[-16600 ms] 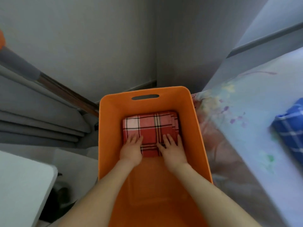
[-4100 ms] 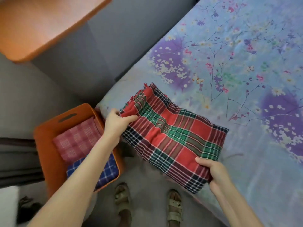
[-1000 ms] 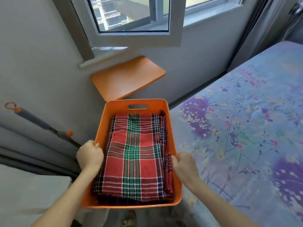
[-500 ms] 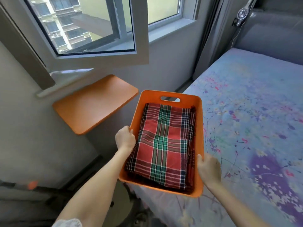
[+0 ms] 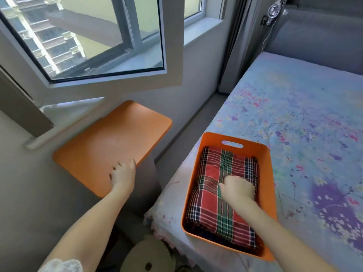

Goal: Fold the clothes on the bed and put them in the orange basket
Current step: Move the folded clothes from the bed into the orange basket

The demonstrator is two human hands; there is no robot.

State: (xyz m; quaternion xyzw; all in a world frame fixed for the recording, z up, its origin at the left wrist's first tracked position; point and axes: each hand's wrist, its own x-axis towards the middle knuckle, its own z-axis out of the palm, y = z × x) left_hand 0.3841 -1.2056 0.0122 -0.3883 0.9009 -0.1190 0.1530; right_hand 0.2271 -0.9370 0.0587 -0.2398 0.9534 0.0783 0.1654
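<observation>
The orange basket [image 5: 272, 195] sits on the near corner of the bed [image 5: 306, 118]. A folded red and green plaid cloth [image 5: 216, 213] fills it to the top. My right hand [image 5: 238, 188] lies on the middle of the cloth, its fingers curled down into the fabric, which bunches beside the thumb. My left hand [image 5: 122, 174] is out to the left over the front edge of a flat orange board [image 5: 110, 148] below the window. Its fingers are loosely curled and touch the board.
An open window sash [image 5: 102, 42] juts into the room above the orange board. A grey gap of floor [image 5: 176, 134] runs between wall and bed. A round pale stool [image 5: 149, 258] stands below. The floral sheet stretches away to the right.
The basket has gone from being carried in both hands to resting on the bed corner. My left hand left its rim and reached the orange board. My right hand moved onto the cloth.
</observation>
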